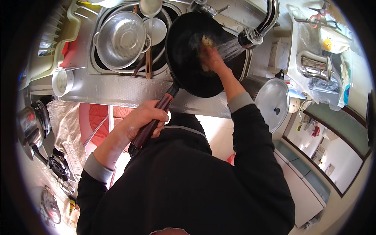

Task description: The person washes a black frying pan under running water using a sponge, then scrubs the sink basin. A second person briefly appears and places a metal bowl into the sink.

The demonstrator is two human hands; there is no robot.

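Observation:
A black wok [188, 50] is held tilted over the right sink basin [248, 64]. My left hand [149, 116] is wrapped around its reddish-brown handle [144, 133], close to my body. Inside the pan, my right hand [212, 58] presses a light-coloured scrubber [207, 40] against the dark surface; the fingers are blurred and partly cover it. Water sprays from the chrome faucet [249, 38] toward that hand, coming from the right.
In the left basin are a metal strainer [122, 39], a ladle [151, 7] and a wooden-handled utensil [149, 64]. A lidded pot [273, 102] stands right of the sink. On the left are a white cup [62, 82] and a dish rack [66, 38].

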